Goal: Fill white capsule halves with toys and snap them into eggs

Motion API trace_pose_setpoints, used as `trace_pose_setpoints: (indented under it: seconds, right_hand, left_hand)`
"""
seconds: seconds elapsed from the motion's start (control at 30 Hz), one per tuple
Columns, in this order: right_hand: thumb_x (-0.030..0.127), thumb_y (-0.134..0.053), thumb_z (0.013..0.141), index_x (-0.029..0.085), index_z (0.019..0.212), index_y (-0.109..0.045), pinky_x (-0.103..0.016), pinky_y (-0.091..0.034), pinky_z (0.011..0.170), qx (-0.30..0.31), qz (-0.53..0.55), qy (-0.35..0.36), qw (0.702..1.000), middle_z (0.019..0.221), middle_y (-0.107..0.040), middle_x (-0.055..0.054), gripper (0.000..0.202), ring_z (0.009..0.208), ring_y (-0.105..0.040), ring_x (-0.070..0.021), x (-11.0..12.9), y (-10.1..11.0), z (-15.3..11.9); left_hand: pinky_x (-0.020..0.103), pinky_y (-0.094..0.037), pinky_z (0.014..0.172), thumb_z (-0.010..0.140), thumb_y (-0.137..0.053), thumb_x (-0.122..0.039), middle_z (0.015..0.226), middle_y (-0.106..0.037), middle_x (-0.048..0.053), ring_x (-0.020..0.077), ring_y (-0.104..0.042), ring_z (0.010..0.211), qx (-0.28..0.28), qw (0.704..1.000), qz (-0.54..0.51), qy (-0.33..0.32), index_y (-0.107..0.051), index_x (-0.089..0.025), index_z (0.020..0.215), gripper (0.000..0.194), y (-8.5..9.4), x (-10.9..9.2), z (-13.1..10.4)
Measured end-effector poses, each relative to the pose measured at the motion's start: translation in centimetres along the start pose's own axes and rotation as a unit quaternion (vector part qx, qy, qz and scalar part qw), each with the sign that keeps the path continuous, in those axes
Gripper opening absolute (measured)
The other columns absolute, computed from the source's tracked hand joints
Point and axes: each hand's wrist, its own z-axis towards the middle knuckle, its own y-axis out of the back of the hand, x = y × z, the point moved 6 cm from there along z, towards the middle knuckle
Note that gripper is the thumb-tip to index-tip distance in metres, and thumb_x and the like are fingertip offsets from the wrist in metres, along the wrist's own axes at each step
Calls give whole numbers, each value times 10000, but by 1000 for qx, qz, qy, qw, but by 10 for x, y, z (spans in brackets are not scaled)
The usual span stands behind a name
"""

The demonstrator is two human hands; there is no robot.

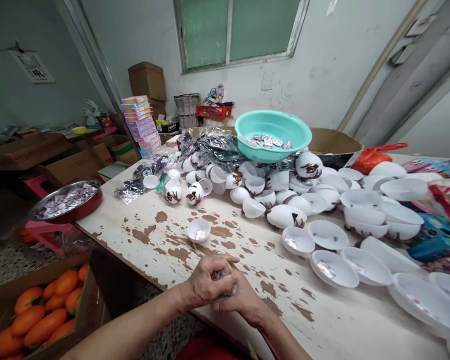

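Near the table's front edge, my left hand (207,282) and my right hand (240,295) are pressed together, fingers curled around a small crinkled clear plastic packet (225,281) with something dark in it. Most of the packet is hidden by the fingers. Just beyond them a small white bowl-shaped shell (198,230) stands on the worn table (247,255), with a small printed packet inside. To the right are several larger white half shells (333,270), some also holding printed packets.
A turquoise basin (273,131) with small packets stands behind piled white shells and plastic bags (217,145). At the left are a red-sided metal bowl (68,204) of packets and a carton of orange objects (45,310). Stacked colourful boxes (142,125) stand farther back.
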Motion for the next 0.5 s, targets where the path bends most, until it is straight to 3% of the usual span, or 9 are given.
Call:
trace_pose_setpoints:
  seconds: [0.07, 0.13, 0.2, 0.27, 0.37, 0.5]
  right_hand:
    - [252, -887, 459, 197, 1110, -641, -397, -504, 865, -3, 31, -35, 999, 1028, -655, -25, 698, 997, -598, -294, 2, 11, -8]
    - [241, -887, 426, 196, 1153, -623, -419, -498, 901, -22, 32, -43, 998, 1103, -655, -45, 775, 1039, -593, -316, 5, 24, -14]
    - [212, -857, 421, 193, 1122, -642, -442, -503, 906, -63, -17, -46, 997, 1129, -656, -61, 734, 1043, -597, -340, 6, 38, -19]
    - [208, -814, 451, 193, 1068, -670, -471, -505, 906, -98, -90, -51, 990, 1097, -674, -74, 633, 1024, -609, -361, 6, 49, -22]
    - [288, -779, 497, 185, 982, -692, -506, -494, 925, -150, -164, -41, 974, 1026, -708, -102, 503, 1026, -613, -401, 7, 63, -25]
    - [464, -805, 526, 160, 1013, -664, -474, -533, 858, -229, -87, -45, 969, 977, -736, -114, 591, 947, -662, -382, -3, 86, -44]
  left_hand:
    - [398, -459, 1046, 818, -589, -260, 1202, -694, 101, 264, -623, 1173, 39, 999, 11, -5, -675, -182, 1065, 272, -8, -4, 10]
    - [469, -320, 1165, 828, -540, -249, 1320, -634, 85, 259, -590, 1227, 86, 993, 49, -59, -560, -205, 1283, 458, -19, -9, 19]
    - [538, -126, 1221, 849, -505, -286, 1364, -605, 62, 275, -521, 1308, 122, 980, 98, -122, -538, -233, 1305, 460, -31, -11, 25]
    - [565, -22, 1217, 864, -500, -364, 1359, -610, 60, 291, -458, 1362, 146, 968, 130, -157, -550, -244, 1285, 440, -43, -10, 30]
    - [583, -61, 1206, 871, -493, -526, 1301, -640, 92, 308, -503, 1310, 172, 961, 156, -150, -522, -245, 1326, 536, -57, -5, 42]
    - [587, -288, 1143, 814, -446, -758, 1474, -471, 138, 346, -463, 1328, 228, 961, 134, -85, -332, -246, 1489, 855, -60, 2, 60]
